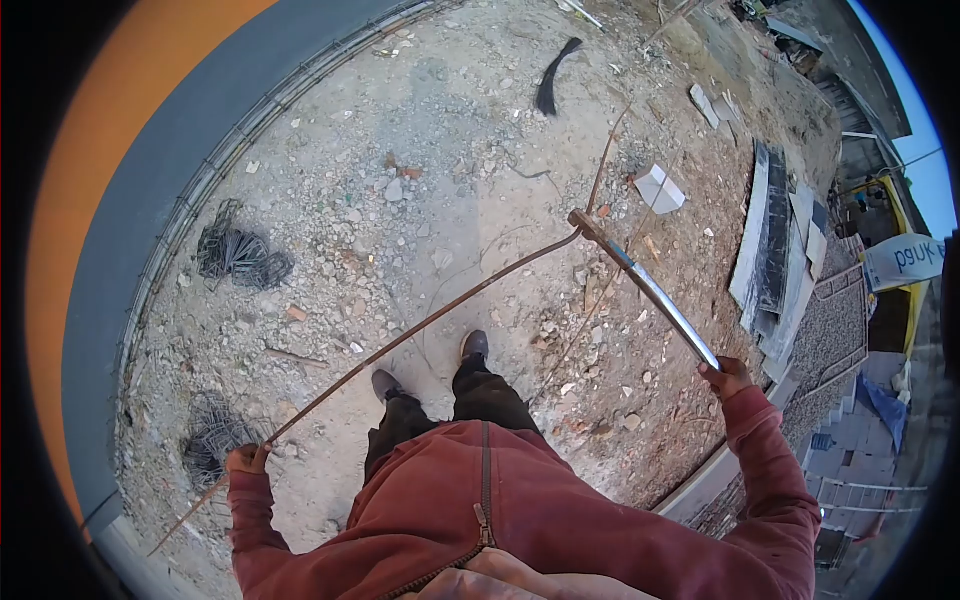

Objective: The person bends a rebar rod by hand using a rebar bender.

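My left hand (247, 459) is closed around a long rusty steel bar (410, 333), whose tail sticks out past the fist toward the lower left. The bar rises to the centre right and turns sharply there, its other part running upward over the ground. At that bend sits the rusty head of a bar-bending wrench (650, 288), touching the bar. My right hand (727, 379) grips the lower end of the wrench's shiny metal handle. Exactly how the head catches the bar is too small to make out.
Two bundles of wire-like metal, an upper one (240, 252) and a lower one (212, 440), lie at left by a long steel bar cage (190, 205) along the wall. Dark wire strands (556, 78) and a white broken slab (660, 190) rest on rubble ground. Boards (765, 240) lie at right.
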{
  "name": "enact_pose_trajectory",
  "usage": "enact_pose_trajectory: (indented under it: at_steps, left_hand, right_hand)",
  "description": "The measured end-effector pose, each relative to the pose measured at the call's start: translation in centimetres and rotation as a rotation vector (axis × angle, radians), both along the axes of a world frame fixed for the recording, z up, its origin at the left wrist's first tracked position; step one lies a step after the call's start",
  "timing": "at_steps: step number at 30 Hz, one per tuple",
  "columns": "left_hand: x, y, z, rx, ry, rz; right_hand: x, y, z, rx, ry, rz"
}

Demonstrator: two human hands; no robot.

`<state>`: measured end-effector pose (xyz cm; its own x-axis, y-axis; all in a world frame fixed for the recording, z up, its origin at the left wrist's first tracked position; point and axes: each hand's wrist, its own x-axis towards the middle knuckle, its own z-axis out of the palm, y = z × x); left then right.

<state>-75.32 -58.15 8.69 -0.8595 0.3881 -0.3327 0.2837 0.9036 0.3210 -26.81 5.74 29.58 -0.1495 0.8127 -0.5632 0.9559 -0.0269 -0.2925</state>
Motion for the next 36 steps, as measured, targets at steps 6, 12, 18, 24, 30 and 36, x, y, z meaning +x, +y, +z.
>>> enact_pose_trajectory:
  at_steps: [6,12,18,24,30,36]
  left_hand:
    - [0.0,0.7,0.2,0.005,-0.018,-0.004]
    - [0.2,0.3,-0.1,-0.021,-0.062,0.000]
    - [0.8,0.1,-0.4,-0.041,-0.114,0.035]
    - [0.0,-2.1,-5.8,-0.039,-0.583,0.239]
    - [2.4,-5.2,-11.5,-0.203,-0.788,0.299]
    - [5.8,-7.1,-14.7,-0.320,-0.759,0.285]
  right_hand:
    - [-2.0,2.7,1.7,-0.038,0.009,-0.045]
    - [-4.9,0.5,7.2,-0.425,0.108,-0.178]
    - [3.9,1.9,11.8,-0.608,-0.035,-0.431]
    - [6.6,-1.8,11.5,-0.340,-0.254,-0.429]
    - [9.0,-1.2,10.1,-0.284,-0.280,-0.372]
    - [11.1,-0.4,6.6,-0.264,-0.362,-0.409]
